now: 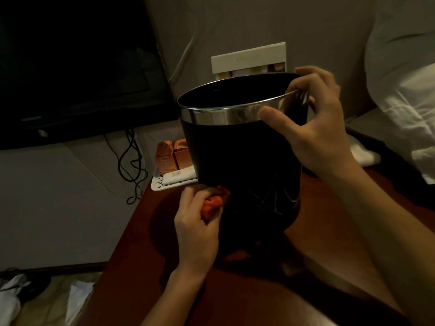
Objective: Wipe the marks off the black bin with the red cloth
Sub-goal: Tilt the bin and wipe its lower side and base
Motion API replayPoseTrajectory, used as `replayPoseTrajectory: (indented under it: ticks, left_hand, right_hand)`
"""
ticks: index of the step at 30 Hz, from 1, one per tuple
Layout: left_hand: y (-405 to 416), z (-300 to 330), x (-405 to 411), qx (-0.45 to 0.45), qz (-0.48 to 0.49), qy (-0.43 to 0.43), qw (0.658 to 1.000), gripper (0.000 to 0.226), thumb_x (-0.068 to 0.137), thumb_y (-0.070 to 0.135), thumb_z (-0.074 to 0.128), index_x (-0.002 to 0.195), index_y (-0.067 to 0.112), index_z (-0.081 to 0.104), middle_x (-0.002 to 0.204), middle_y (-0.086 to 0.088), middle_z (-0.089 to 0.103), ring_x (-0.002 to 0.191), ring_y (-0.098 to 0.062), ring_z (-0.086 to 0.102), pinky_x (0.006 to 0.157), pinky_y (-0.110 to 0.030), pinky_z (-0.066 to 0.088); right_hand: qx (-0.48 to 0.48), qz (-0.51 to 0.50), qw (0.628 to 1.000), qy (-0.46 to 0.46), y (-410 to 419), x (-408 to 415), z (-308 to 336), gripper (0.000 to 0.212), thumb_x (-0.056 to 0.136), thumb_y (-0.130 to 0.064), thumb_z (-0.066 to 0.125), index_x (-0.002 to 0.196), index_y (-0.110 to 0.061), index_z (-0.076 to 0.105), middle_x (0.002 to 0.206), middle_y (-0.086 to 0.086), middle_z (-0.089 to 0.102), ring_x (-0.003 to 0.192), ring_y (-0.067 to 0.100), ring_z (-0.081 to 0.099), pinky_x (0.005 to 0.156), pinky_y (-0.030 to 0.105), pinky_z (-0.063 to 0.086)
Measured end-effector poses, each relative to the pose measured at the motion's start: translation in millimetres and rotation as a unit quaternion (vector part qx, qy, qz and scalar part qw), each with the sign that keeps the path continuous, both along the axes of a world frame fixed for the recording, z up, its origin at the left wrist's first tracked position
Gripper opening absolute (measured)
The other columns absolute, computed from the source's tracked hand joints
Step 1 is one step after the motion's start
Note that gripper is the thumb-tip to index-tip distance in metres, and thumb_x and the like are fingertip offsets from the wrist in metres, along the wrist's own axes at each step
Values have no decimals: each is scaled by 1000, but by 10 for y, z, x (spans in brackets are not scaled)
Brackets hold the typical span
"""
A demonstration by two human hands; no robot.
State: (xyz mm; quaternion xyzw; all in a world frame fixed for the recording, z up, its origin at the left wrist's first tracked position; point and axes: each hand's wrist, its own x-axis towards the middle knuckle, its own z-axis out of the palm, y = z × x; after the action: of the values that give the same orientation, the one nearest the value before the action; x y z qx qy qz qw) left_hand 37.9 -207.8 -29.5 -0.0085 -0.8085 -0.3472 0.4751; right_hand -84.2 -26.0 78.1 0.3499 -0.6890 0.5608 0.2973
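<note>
Dark red-brown table (pixel 131 231) carries the black bin (pixel 237 161), upright. Pale scribbled marks (pixel 270 201) low on the bin's near side. Right hand (pixel 313 128) clamps the bin's steel rim, thumb outside, fingers over the edge, likely steadying it. Left hand (pixel 197 222) clutches the bunched red cloth (pixel 213 204), touching the bin's lower left wall, left of the marks.

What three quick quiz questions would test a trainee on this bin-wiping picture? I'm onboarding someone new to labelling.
1. Which hand grips the red cloth?
2. True or false: the right hand holds the black bin by its silver rim.
3. Where do pale marks show on the bin: A near the rim, B low on the side?

Key: 1 the left hand; 2 true; 3 B.
</note>
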Motion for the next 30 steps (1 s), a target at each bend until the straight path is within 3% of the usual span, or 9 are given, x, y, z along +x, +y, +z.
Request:
replayPoseTrajectory:
  ticks: [3,7,10,12,15,18,22,26,30]
  left_hand:
    - [51,114,-53,-28,8,43,999,18,83,13,67,98,3,67,99,-3,58,93,-5,55,82,-11,44]
    - [109,103,-128,-54,1,53,997,21,85,21,60,101,9,64,103,1,54,96,-11,54,85,-13,45]
    - [181,-152,-97,-190,-6,-8,982,23,82,5,71,102,11,63,110,0,55,103,-22,54,84,-37,52]
    - [166,-166,-116,-244,-4,-14,970,31,79,-3,74,105,9,63,112,-2,53,104,-25,54,78,-44,52]
    - [145,217,-208,-211,30,75,974,32,81,5,76,108,8,59,110,-3,49,100,-19,50,82,-34,48]
    - [150,584,-273,-187,42,130,973,21,88,16,71,103,1,66,105,-8,55,98,-15,47,82,-23,42]
    - [77,355,-274,-251,15,116,961,19,92,18,62,107,6,61,107,-6,51,99,-18,49,83,-28,43]
    - [-53,21,-240,-290,3,63,955,20,93,20,58,102,3,65,105,-7,56,97,-23,52,76,-46,51]
    - [-100,394,-300,-225,13,88,970,30,97,37,52,108,10,57,108,-3,49,99,-21,51,84,-30,47]
  right_hand:
    - [4,-8,1000,5,19,-41,5,50,77,-64,70,107,-27,54,129,-10,44,129,15,41,102,22,43]
    - [7,-11,1000,6,4,-32,10,49,78,-63,69,106,-26,52,124,-10,45,122,13,43,92,8,39]
    - [-1,-11,1000,7,-2,-18,7,47,80,-59,70,107,-23,53,125,-6,46,120,12,42,90,4,36]
    - [-5,-9,1000,9,-8,-11,1,47,81,-56,72,107,-23,53,125,-5,46,120,12,41,90,4,36]
    - [-3,-12,1000,12,-23,-8,-6,44,82,-51,76,108,-23,53,124,-4,47,120,14,41,90,4,36]
    - [2,-13,1000,14,-30,-5,-1,43,83,-50,77,108,-25,52,124,-4,47,120,16,41,90,4,35]
    - [0,-11,1000,15,-26,-6,0,44,82,-53,74,108,-25,53,125,-4,47,121,15,41,89,2,33]
    - [8,2,1000,10,-27,-3,2,45,82,-52,75,110,-25,54,127,-1,48,122,16,41,89,2,35]
    - [29,-5,1000,4,-42,2,9,43,83,-57,68,112,-28,55,131,-3,48,129,19,37,93,-1,31]
